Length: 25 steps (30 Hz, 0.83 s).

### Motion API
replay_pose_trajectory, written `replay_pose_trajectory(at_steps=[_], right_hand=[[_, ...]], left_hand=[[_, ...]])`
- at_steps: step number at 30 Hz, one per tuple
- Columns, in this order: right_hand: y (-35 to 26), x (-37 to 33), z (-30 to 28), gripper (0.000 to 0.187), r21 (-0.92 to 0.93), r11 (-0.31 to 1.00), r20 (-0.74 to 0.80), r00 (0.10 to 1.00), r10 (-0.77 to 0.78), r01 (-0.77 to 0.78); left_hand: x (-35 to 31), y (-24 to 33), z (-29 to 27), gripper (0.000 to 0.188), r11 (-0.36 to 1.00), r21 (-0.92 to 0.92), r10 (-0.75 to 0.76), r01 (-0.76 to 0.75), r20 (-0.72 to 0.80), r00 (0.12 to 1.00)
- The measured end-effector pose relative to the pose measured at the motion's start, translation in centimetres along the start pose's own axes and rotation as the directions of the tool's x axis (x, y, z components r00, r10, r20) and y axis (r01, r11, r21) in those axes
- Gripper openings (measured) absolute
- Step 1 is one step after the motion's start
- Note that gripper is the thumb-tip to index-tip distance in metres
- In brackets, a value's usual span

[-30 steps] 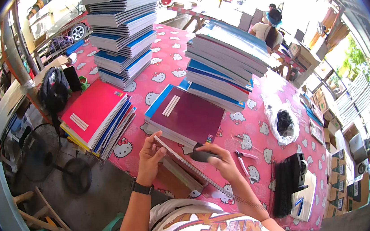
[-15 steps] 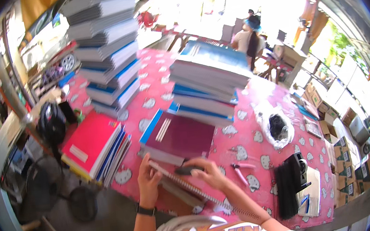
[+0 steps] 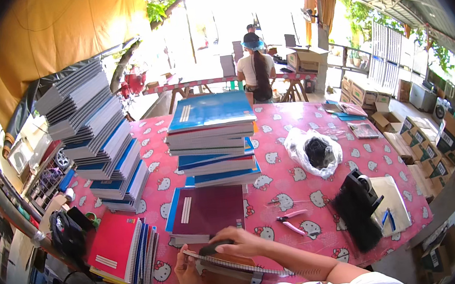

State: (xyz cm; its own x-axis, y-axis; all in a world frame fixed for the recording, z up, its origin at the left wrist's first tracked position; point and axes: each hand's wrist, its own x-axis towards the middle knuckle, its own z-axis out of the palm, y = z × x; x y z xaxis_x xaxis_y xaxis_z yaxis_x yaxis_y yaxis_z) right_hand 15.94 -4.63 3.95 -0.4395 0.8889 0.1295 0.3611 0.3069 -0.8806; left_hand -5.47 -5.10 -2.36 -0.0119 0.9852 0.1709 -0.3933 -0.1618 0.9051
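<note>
At the table's near edge, my left hand (image 3: 188, 276) is closed on the end of a notebook (image 3: 247, 266) held with its bound edge up. A thin spiral coil (image 3: 308, 272) runs along that edge and sticks out past it under my right forearm. My right hand (image 3: 241, 242) is closed over a black rounded tool (image 3: 215, 247), which lies against the bound edge close to my left fingers. Just beyond my hands is a maroon notebook (image 3: 212, 210) on a low pile with a blue cover showing beneath.
Tall notebook stacks stand left (image 3: 99, 139) and centre (image 3: 210, 113); red-topped notebooks (image 3: 115, 248) lie near left. Pink-handled pliers (image 3: 292, 223), a plastic bag (image 3: 313, 152) with black contents, black coils (image 3: 354, 212) and a tape dispenser (image 3: 366, 188) are to the right. A person (image 3: 255, 64) is beyond.
The view has swung to the right and up, showing more of the background. My right hand and the black tool are closer to my left fingers along the notebook's edge.
</note>
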Motion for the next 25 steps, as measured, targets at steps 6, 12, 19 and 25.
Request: replay_pose_trajectory(at_steps=[6, 12, 19, 25], right_hand=[[0.4, 0.0, 0.8, 0.046, -0.016, 0.998, 0.011, 0.998, 0.062, -0.061], [0.0, 0.2, 1.4, 0.046, 0.049, 0.994, -0.050, 0.994, -0.096, 0.098], [-1.7, 0.4, 2.2, 0.051, 0.105, 0.980, -0.007, 0.986, -0.169, 0.169], [4.4, -3.0, -0.9, 0.067, -0.572, 0.796, -0.248, 0.967, 0.062, -0.198]], left_hand=[[-0.3, 0.8, 1.0, 0.031, 0.992, -0.098, -0.086, 0.086, 0.004, 0.996], [-0.5, 0.7, 1.5, 0.029, 0.982, -0.183, -0.046, 0.042, -0.020, 0.999], [-0.7, 1.2, 0.8, 0.028, 0.996, -0.089, -0.014, 0.016, 0.021, 1.000], [0.3, 0.5, -1.0, 0.031, 0.980, 0.199, -0.013, -0.028, 0.202, 0.979]])
